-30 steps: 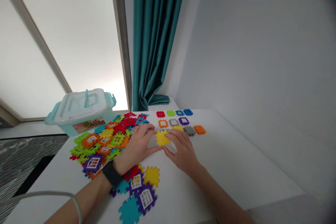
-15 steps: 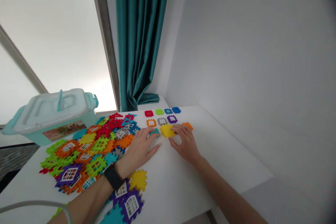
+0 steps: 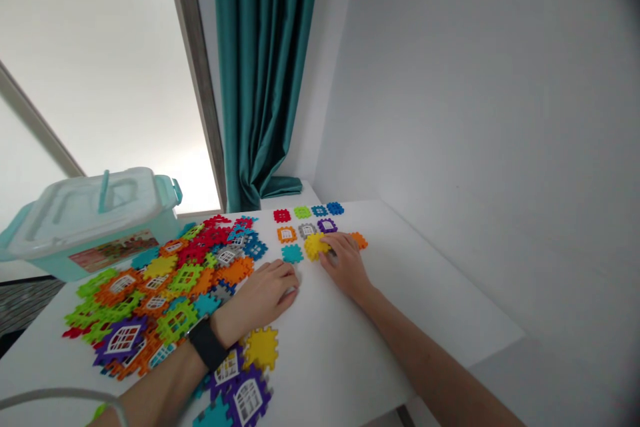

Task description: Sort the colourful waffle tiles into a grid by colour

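My right hand (image 3: 345, 265) lies at the far end of the white table (image 3: 400, 307), its fingertips on a yellow waffle-edged plastic tile (image 3: 314, 246). A teal tile (image 3: 292, 253) sits just left of that yellow one. My left hand (image 3: 270, 293) rests flat on the tabletop with fingers together, touching no tile at its tips, and its heel is next to a heap of multicoloured tiles (image 3: 167, 287). A black watch (image 3: 207, 343) circles my left wrist. Tidy rows of small tiles (image 3: 307, 212) lie beyond both hands, and an orange tile (image 3: 359, 241) is partly hidden by my right fingers.
A pale aqua plastic box with a clear lid (image 3: 90, 220) stands at the table's left back corner. Under my left forearm lie more tiles, including a yellow one (image 3: 261, 348). A white cable (image 3: 65, 395) crosses the lower left. A teal curtain (image 3: 263, 80) hangs behind the table.
My left hand has drawn back from the teal tile, leaving it uncovered. The yellow tile has slid farther away under my right fingers. The view has swung slightly left.
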A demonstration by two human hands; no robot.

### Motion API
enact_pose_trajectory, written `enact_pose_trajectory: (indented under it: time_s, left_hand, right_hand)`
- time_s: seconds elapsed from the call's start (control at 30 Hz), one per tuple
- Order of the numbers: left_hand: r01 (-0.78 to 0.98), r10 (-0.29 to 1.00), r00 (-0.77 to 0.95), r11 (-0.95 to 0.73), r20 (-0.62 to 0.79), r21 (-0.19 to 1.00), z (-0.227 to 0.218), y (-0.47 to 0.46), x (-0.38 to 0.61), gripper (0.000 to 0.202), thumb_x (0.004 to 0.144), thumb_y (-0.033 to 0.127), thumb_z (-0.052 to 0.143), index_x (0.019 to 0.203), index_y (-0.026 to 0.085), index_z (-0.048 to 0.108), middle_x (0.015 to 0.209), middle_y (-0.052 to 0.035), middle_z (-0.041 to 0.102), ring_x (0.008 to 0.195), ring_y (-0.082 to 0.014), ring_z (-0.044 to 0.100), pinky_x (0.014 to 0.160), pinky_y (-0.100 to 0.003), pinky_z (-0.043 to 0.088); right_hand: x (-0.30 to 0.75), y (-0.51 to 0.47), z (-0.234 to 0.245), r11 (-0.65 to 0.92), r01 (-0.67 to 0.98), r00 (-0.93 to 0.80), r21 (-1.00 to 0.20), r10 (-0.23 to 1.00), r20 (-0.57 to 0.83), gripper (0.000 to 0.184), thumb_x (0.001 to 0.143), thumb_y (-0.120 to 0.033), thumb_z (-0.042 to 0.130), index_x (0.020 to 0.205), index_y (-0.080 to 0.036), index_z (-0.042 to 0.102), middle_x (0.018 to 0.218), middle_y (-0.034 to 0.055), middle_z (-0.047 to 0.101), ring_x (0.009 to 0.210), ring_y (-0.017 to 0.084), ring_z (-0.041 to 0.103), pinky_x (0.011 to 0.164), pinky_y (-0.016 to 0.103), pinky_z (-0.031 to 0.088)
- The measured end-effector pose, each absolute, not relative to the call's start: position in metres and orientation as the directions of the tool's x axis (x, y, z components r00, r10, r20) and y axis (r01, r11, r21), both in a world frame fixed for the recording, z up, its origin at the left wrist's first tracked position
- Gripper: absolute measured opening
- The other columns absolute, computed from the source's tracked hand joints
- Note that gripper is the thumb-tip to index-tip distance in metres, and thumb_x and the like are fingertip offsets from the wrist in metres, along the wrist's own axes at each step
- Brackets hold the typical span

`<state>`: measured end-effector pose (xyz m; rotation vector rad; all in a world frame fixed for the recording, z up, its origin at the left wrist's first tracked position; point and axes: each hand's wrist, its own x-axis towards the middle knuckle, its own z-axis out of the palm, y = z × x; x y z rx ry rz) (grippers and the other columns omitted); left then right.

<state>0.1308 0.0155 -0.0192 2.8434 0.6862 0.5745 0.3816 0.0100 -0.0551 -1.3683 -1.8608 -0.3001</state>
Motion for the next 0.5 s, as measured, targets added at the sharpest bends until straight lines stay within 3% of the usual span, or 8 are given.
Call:
enact_pose_trajectory:
  time_s: [0.5]
  left_hand:
    - [0.386, 0.452, 0.835, -0.888, 0.313, 0.251, -0.0126, 0.0145, 0.1285, 0.012, 0.097, 0.023, 0.054, 0.093, 0.022, 0.066, 0.101, -0.0054, 0.064, 0.099, -0.0224, 0.061, 0.087, -0.034, 0.050]
  right_hand:
    - [0.3814, 0.0111, -0.0568, 0.391, 0.886, -0.130, -0.248, 0.724, 0.677, 0.025, 0.089, -0.024, 0.060, 0.114, -0.022, 0.066, 0.116, 0.0107, 0.071, 0.115, 0.029, 0.060, 0.103, 0.051, 0.048]
